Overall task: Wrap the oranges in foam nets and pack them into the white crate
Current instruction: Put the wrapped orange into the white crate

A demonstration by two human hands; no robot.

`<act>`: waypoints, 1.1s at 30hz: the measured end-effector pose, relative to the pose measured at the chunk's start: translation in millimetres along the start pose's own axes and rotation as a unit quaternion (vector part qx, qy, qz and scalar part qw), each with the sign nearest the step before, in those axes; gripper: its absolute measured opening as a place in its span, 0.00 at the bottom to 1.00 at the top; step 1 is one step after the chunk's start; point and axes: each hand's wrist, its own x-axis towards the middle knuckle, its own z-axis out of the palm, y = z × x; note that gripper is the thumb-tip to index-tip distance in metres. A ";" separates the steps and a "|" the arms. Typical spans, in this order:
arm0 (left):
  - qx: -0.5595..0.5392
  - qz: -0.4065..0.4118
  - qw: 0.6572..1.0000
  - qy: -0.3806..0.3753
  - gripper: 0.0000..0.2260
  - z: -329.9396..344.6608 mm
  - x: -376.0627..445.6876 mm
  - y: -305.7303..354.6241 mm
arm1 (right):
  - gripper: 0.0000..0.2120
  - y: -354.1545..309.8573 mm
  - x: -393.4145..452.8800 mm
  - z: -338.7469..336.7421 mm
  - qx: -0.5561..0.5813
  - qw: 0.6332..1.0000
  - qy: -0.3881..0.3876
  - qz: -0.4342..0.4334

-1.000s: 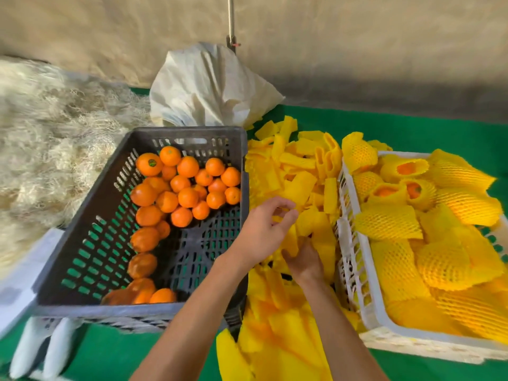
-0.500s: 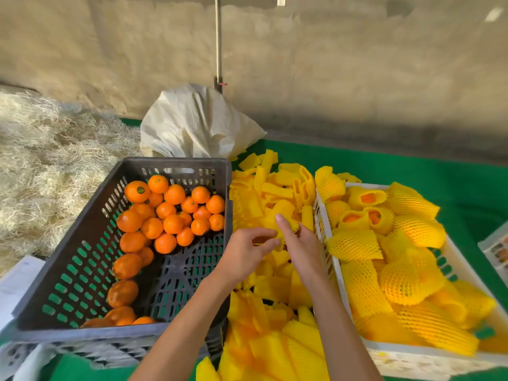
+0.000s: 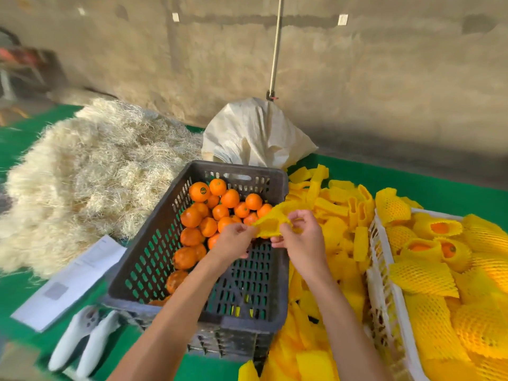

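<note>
Half a second ago both hands were down in the loose yellow pile; now the left hand [image 3: 233, 243] and right hand [image 3: 301, 237] are raised at frame centre over the dark crate [image 3: 154, 259], fingers pinching one foam net [image 3: 270, 220] stretched between them above the oranges [image 3: 217, 213]; the white crate [image 3: 384, 292] of wrapped fruit sits at the right edge. The green worktop [image 3: 412, 185] carries pale straw [image 3: 90, 171] at left and a white sack [image 3: 253, 133] behind; a bare concrete wall [image 3: 384, 78] closes the top.
</note>
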 end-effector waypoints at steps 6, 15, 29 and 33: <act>0.390 -0.094 0.916 0.001 0.21 -64.9 42.8 -45.6 | 0.10 15.0 -4.9 78.4 -0.334 0.931 -0.092 -0.117; 0.540 -0.114 0.834 -0.010 0.23 -83.0 71.1 -101.1 | 0.10 33.9 0.9 85.9 -0.359 0.919 -0.138 -0.085; 0.287 -0.074 0.953 0.056 0.23 -80.6 57.8 -46.0 | 0.11 10.5 15.2 75.3 -0.313 0.946 0.044 -0.074; -0.138 -0.152 0.978 -0.029 0.34 -74.7 44.3 -29.8 | 0.12 -0.4 34.4 64.1 -0.356 0.928 0.063 -0.088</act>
